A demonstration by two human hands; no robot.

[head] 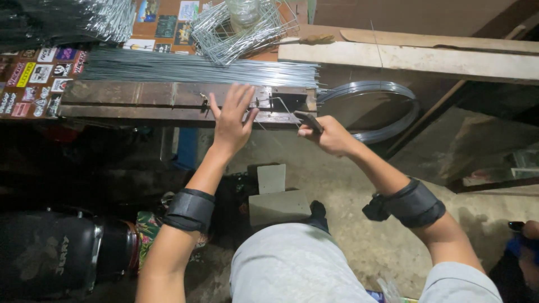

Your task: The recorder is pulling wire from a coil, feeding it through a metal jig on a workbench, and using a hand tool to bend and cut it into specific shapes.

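Grey-clad knee [292, 264] nearest, left hand [231, 120] spread flat on wooden jig [168, 101], right hand [331, 136] fisted round dark handle [308, 120]

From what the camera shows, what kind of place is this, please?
Probably a small wire-working workshop. A bundle of straight metal rods lies on a worn wooden bench, bent wire frames are stacked behind, and a wire coil hangs beside it.

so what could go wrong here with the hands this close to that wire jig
1. The left hand lies flat by the bent wire on the wooden jig; a springing wire end could jab the fingers.
2. The right hand grips a dark lever handle close to the left; a slip could pinch.
3. The straight wire bundle has exposed ends near both hands.
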